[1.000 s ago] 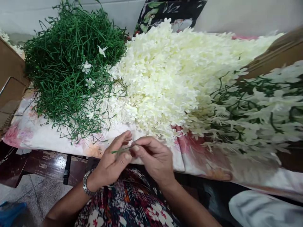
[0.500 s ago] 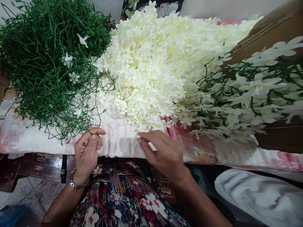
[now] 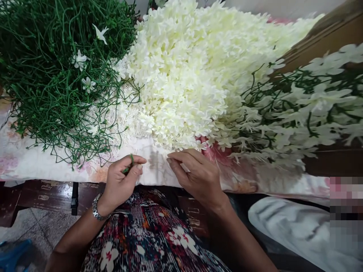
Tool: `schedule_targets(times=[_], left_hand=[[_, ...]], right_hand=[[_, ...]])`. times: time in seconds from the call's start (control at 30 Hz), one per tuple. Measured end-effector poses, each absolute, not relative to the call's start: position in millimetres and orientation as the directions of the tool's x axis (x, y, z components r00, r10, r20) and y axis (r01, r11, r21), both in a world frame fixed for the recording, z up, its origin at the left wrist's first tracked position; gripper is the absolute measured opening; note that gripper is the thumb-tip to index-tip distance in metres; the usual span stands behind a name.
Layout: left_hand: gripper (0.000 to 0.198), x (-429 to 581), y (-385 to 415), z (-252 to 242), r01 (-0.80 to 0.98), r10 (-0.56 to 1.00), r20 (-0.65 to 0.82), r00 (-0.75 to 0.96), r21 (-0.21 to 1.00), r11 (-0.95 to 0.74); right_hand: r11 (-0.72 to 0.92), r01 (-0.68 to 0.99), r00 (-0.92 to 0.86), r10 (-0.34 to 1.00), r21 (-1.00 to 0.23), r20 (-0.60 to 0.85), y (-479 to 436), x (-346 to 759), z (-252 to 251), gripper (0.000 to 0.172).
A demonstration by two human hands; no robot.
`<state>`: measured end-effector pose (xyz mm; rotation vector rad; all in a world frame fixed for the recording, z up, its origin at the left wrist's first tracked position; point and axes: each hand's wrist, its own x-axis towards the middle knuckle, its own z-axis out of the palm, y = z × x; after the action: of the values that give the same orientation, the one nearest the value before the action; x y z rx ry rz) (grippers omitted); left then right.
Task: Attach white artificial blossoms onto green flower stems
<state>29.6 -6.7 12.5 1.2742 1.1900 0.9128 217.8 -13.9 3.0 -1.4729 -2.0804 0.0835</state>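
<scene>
Two bare hands meet over the front strip of a white cloth printed with pink and orange flowers (image 3: 59,166), a short gap between their fingertips. The left hand (image 3: 120,185) is nearly closed, its thumb and forefinger nipping a short, thin green plastic stem (image 3: 131,160) that crosses the forefinger. The right hand (image 3: 200,177) has its thumb and forefinger drawn together at the tips; whether they pinch anything fine I cannot tell. The stem looks very light, springy rather than brittle, and a little slick, so a fingertip pinch near the middle, leaving the ends free, should suit it. Its slim forks could snag on others in the tangled heap of green plastic stems (image 3: 62,83) ahead of the left hand. The mound of creamy white fabric petals (image 3: 181,79) ahead of the right hand seems soft and easily crushed, better lifted by a petal's rim. For moving, there is a narrow band of cloth between these piles and its front edge, close to the wrists; rightward, a spray of white flowers on green stems (image 3: 314,109) and a brown cardboard box (image 3: 337,41) close in the space.
</scene>
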Motion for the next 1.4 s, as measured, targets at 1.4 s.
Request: schedule_targets(times=[1.4], left_hand=[[0.017, 2, -10, 18, -0.458, 0.919, -0.393, -0.044, 0.825, 0.331]], right_hand=[[0.630, 0.637, -0.486, 0.776, -0.445, 0.403, 11, 171, 16, 0.009]])
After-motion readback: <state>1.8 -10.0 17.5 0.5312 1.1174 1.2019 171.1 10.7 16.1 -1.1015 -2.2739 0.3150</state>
